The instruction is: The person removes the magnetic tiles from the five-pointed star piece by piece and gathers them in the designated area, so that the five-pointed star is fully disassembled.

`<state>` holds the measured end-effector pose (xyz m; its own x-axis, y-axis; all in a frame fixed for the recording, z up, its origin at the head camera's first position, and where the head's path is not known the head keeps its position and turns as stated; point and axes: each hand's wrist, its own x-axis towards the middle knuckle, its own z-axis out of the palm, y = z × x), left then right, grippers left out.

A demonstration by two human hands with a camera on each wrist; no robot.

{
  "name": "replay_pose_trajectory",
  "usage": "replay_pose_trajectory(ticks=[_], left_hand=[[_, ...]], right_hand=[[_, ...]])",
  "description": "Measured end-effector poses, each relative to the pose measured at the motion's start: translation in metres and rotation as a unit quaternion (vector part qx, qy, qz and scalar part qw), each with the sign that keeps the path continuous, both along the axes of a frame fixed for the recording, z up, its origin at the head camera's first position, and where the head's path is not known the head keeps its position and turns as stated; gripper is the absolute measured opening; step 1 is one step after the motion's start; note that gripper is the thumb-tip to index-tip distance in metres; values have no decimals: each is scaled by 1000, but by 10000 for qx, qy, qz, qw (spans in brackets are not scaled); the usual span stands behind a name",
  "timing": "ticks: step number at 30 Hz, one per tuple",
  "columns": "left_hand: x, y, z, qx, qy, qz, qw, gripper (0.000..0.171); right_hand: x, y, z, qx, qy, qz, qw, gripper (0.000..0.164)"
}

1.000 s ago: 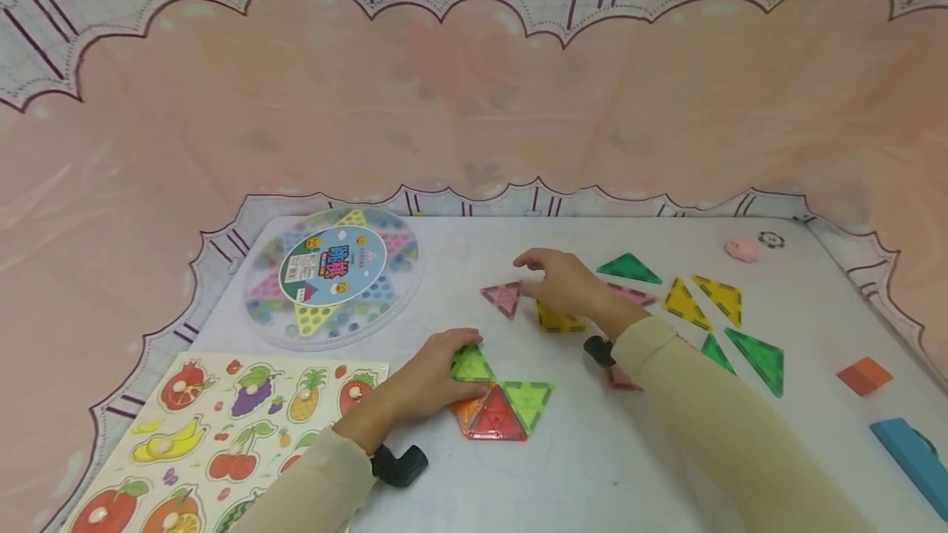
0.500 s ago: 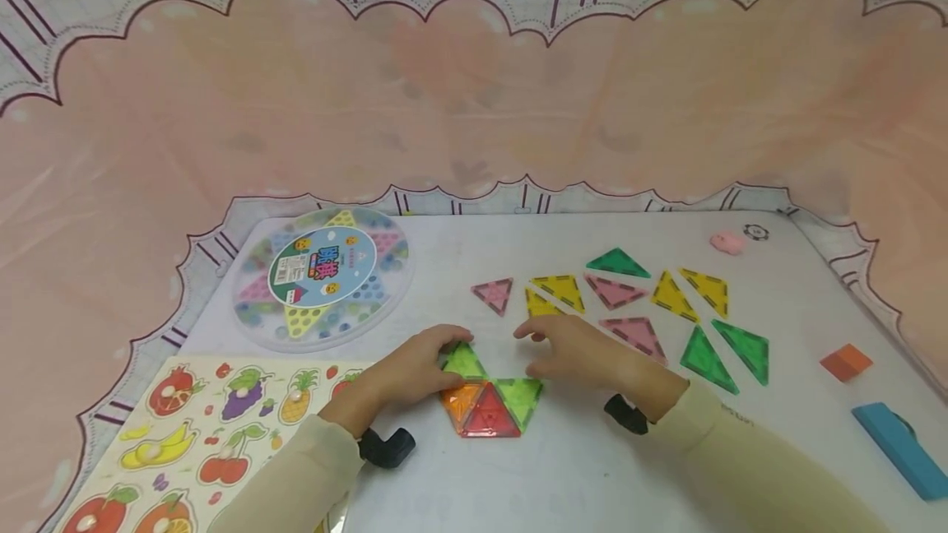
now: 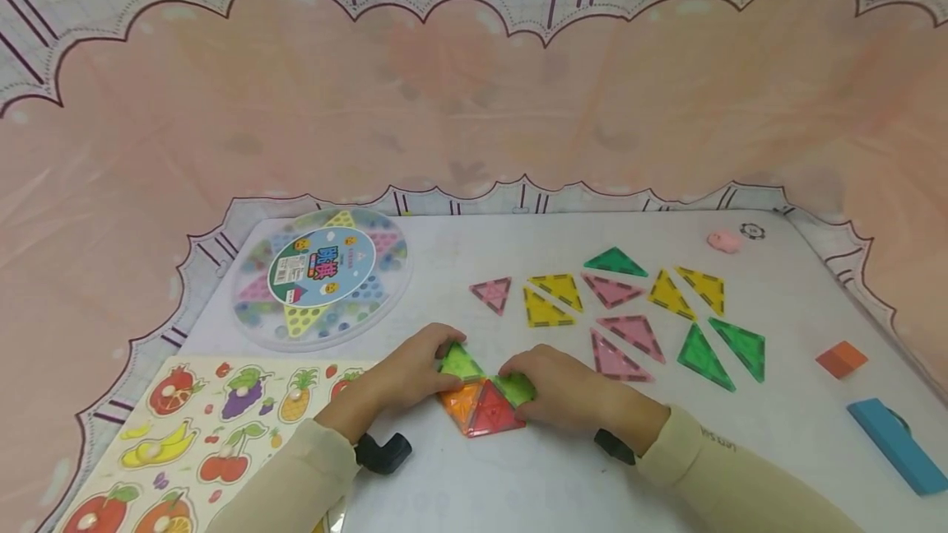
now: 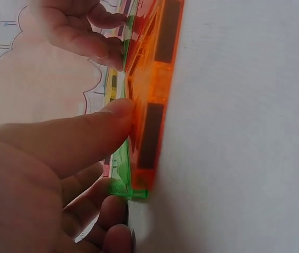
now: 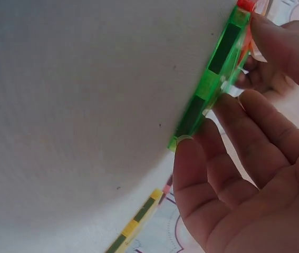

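Triangular magnetic tiles lie joined in a fan on the white table: orange (image 3: 461,404), red (image 3: 494,412) and light green at either end. My left hand (image 3: 411,370) grips the left light-green tile (image 3: 462,363). Its thumb rests on the orange tile, and the other fingers curl at the green tile's far edge in the left wrist view. My right hand (image 3: 570,389) holds the right light-green tile (image 3: 518,387) between thumb and fingers, partly covering it. In the right wrist view that green tile (image 5: 207,89) shows edge-on, with fingertips along its side.
Loose pink (image 3: 618,357), yellow (image 3: 548,311) and dark-green (image 3: 705,359) triangle tiles lie to the right. A round board-game case (image 3: 322,278) is at back left, a fruit puzzle board (image 3: 211,426) at front left. A blue block (image 3: 896,445) and orange piece (image 3: 841,359) are far right.
My right hand has come from the loose tiles at the back, down and left, to the right light-green tile and taken hold of it. The left hand has stayed at the fan.
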<state>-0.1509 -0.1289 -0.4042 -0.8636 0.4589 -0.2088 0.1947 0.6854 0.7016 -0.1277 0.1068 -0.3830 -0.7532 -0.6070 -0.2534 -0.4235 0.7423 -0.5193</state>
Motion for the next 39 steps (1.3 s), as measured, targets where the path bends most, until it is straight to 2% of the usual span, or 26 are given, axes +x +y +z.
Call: replay_pose_trajectory(ticks=[7, 14, 18, 21, 23, 28, 34, 36, 39], left_hand=[[1, 0, -1, -31, 81, -17, 10000, 54], [4, -1, 1, -508, 288, 204, 9981, 57], [6, -4, 2, -675, 499, 231, 9962, 51], [5, -11, 1, -605, 626, -33, 9962, 47], [3, -17, 0, -491, 580, -256, 9968, 47], [0, -28, 4, -309, 326, -644, 9969, 51], [-7, -24, 10, -409, -15, -1208, 9918, 56], [-8, -22, 12, -487, -135, -1309, 9901, 56], [-8, -23, 15, -638, -215, -1224, 9902, 56]], right_hand=[[1, -1, -3, -42, 7, -23, 10000, 45], [3, -2, -3, 132, 67, -143, 9998, 44], [3, -2, -4, 171, 74, -175, 9997, 44], [3, -2, -5, 171, 85, -189, 9996, 43], [3, -2, -5, 172, 90, -205, 9996, 44], [4, -2, -5, 184, 82, -248, 9995, 44], [3, -2, -4, 249, 96, -181, 9995, 46], [3, -3, -3, 265, 63, -189, 9995, 46], [4, -4, -2, 256, 7, -194, 9995, 46]])
